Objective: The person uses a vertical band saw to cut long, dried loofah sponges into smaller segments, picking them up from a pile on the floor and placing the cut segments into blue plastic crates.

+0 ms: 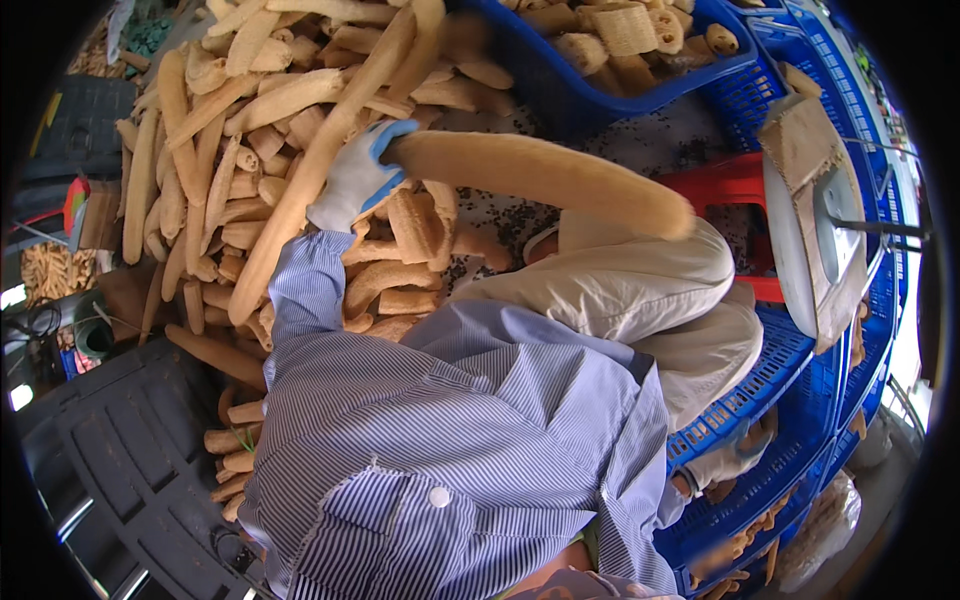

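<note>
My left hand, in a white glove with blue coating, grips one end of a long, curved dried loofah. The loofah stretches to the right above my bent knees, its far part slightly blurred. Below and beside this hand lies a large heap of loofahs, long ones and short cut pieces. My right hand, also gloved, is low at the right, over a blue plastic crate. Brownish material shows near its fingertips, but whether the fingers hold it cannot be told. A blurred loofah piece is below that hand.
A blue basket of cut loofah pieces stands at the top. Dark seeds are scattered on the floor. A red plastic stool is beside a white, rounded object with cardboard. Dark grey plastic panels lie at lower left.
</note>
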Tool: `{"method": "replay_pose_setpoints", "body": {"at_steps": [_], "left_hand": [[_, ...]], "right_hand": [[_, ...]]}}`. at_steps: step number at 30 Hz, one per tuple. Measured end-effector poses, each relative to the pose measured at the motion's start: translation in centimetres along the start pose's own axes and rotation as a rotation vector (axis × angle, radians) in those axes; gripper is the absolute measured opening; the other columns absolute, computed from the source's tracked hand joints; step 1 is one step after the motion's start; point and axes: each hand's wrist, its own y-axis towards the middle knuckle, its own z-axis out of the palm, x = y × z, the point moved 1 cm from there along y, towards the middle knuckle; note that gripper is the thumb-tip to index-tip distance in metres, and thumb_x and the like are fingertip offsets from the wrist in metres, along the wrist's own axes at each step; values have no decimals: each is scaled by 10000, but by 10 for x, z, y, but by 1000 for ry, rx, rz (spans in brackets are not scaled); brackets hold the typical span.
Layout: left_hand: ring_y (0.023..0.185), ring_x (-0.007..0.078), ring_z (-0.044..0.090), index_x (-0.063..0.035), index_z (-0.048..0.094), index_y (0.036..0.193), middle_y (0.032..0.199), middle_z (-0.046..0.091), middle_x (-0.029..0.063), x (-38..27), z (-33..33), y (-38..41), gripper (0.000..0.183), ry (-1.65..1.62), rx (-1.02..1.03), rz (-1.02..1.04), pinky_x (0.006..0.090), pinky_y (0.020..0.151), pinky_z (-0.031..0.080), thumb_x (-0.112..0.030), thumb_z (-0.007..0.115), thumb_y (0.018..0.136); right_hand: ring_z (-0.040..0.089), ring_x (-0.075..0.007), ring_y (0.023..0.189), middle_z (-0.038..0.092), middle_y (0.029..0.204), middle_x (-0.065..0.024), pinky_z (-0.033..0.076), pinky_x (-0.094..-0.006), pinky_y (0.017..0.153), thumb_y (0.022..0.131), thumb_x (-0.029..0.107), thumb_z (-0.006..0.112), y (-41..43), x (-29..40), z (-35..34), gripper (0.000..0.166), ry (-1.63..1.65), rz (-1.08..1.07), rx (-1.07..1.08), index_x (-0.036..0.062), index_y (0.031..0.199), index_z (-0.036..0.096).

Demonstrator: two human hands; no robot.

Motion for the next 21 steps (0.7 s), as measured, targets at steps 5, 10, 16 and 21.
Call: {"method": "replay_pose_setpoints", "body": {"at_steps": [5, 10, 16, 21], "left_hand": [[1229, 249, 595, -55, 582, 1347, 1332, 624, 138, -163, -17, 79, 560, -246, 273, 429, 330, 1054, 483, -207, 761, 838], [1153, 281, 636, -17, 596, 1334, 1244, 669, 185, -319, 41, 144, 523, -307, 480, 897, 348, 1023, 485, -262, 686, 881], [1164, 225, 629, -66, 590, 1379, 1242, 685, 114, -427, 89, 143, 512, -427, 748, 916, 341, 1032, 475, -330, 672, 948], [1231, 164, 577, -53, 595, 1373, 1354, 634, 57, -419, 101, 177, 491, -692, 480, 901, 292, 1062, 435, -398, 587, 1022]], "right_hand": [[505, -286, 1342, 494, 1492, -186, 399, -397, 1126, 987, 391, 593, 26, 46, 35, 730, 289, -141, 126, -19, 1538, 345], [392, -358, 1429, 339, 1587, -194, 334, -519, 1158, 887, 554, 675, 63, 75, 72, 1036, 804, -137, 258, 24, 1604, 149], [547, -242, 1280, 571, 1354, -92, 421, -465, 1103, 1001, 306, 625, 105, 53, 78, 459, 1269, 245, 20, 88, 1389, 514], [526, -239, 1309, 574, 1374, -79, 405, -431, 1128, 1005, 379, 612, 139, 12, 38, 516, 1347, 284, -168, 99, 1422, 495]]}}
